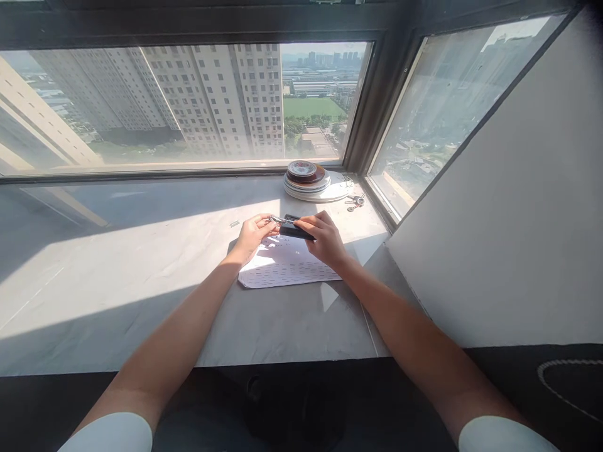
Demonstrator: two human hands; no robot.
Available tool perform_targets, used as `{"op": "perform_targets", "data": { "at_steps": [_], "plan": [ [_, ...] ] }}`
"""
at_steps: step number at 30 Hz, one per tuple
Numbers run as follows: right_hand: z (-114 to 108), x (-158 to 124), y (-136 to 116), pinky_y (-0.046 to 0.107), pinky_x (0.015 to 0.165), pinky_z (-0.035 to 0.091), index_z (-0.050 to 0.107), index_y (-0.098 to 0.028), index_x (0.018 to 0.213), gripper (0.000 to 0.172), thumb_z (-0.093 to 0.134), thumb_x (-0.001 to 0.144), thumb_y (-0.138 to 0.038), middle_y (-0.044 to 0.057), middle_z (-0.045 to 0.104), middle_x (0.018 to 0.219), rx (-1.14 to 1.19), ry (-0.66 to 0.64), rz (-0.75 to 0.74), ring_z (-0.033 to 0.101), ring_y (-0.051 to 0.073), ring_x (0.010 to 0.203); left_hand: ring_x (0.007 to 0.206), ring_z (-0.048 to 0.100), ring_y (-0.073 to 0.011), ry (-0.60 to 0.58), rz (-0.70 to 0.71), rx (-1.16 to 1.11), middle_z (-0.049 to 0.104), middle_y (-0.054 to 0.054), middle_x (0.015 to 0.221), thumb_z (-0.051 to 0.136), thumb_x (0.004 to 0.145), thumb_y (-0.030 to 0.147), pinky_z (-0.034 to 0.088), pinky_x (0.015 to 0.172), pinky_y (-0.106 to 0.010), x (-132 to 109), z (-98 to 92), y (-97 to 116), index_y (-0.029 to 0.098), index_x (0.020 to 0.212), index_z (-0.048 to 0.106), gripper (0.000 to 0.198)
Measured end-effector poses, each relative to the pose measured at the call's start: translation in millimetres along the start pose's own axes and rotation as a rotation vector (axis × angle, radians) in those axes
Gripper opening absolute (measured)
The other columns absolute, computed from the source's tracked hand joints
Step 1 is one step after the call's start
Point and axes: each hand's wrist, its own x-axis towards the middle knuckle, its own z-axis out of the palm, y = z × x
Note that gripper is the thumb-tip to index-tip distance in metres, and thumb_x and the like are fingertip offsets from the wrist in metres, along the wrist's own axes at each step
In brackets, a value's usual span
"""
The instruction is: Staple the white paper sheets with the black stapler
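Left grip [254,235]: fingertips pinching the near end of a thin silver metal part [281,220]. Right grip [327,238]: fingers wrapped over the right end of a black device [296,231], looks like a stapler. Device sits between the two grips, above the paper sheets [289,274]; silver part runs from left fingertips toward it. Can't tell if the two are joined.

Small metallic strip [234,223] on the desk [141,257], just left of left grip, maybe staples, too small to confirm. Plate stack [307,182] beyond right grip; keys [357,201] beyond it, to its right.

Risks: left pinch is fingertip-only, so the silver part could slip or spring if tension is in it. Fingers sit close to the metal, so a sudden close by right grip could nip them. Loose bits could drop onto the sheets. Left forearm or wrist could sweep the strip away if it swings outward. Hard sun glare could hide misalignment.
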Motion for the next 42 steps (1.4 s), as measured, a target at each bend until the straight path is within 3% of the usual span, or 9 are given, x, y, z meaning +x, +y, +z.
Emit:
{"op": "perform_targets", "data": {
  "at_steps": [7, 16, 23, 30, 42],
  "plan": [
    [0.0, -0.4, -0.8, 0.049, 0.094, 0.053, 0.071, -0.028, 0.132, 0.045, 0.052, 0.095, -0.009, 0.007, 0.075, 0.125, -0.012, 0.026, -0.031, 0.058, 0.029, 0.105, 0.076, 0.074, -0.0167, -0.020, 0.006, 0.012, 0.078, -0.008, 0.091, 0.089, 0.078, 0.038, 0.061, 0.078, -0.033, 0.6, -0.9, -1.8, 0.012, 0.112, 0.071, 0.047],
    [-0.9, -0.8, -2.9, 0.049, 0.097, 0.050, 0.070, -0.027, 0.135, 0.047, 0.050, 0.097, -0.009, 0.009, 0.073, 0.126, -0.079, -0.081, -0.111, 0.058, 0.030, 0.109, 0.079, 0.074, -0.0175, -0.004, 0.010, 0.088, 0.077, -0.008, 0.091, 0.089, 0.077, 0.046, 0.063, 0.077, -0.033, 3.6, -4.3, -9.3, 0.014, 0.103, 0.072, 0.045],
    [-2.5, -1.5, -1.6, 0.048, 0.094, 0.053, 0.071, -0.030, 0.131, 0.041, 0.055, 0.096, -0.015, 0.008, 0.073, 0.124, 0.021, -0.056, -0.042, 0.059, 0.029, 0.107, 0.069, 0.073, -0.0177, -0.006, 0.014, 0.094, 0.076, -0.007, 0.082, 0.092, 0.073, 0.053, 0.063, 0.072, -0.035, 2.1, -3.7, -6.3, 0.014, 0.104, 0.070, 0.054],
    [-5.2, -2.4, -4.1, 0.045, 0.088, 0.056, 0.072, -0.028, 0.124, 0.031, 0.065, 0.094, -0.025, 0.009, 0.073, 0.111, 0.176, -0.031, 0.022, 0.060, 0.027, 0.099, 0.062, 0.070, -0.0174, -0.007, 0.042, 0.154, 0.073, -0.005, 0.071, 0.090, 0.076, 0.051, 0.059, 0.063, -0.032, -0.3, -2.5, -6.5, 0.015, 0.099, 0.072, 0.046],
    [-17.0, 1.3, 2.7, 0.044, 0.087, 0.056, 0.076, -0.025, 0.112, 0.026, 0.075, 0.087, -0.032, 0.008, 0.073, 0.103, 0.336, -0.027, 0.114, 0.065, 0.027, 0.097, 0.062, 0.067, -0.0164, 0.007, 0.127, 0.288, 0.072, -0.005, 0.076, 0.086, 0.079, 0.052, 0.061, 0.057, -0.032, 1.4, -2.8, -11.4, 0.019, 0.096, 0.080, 0.038]
  ]
}}
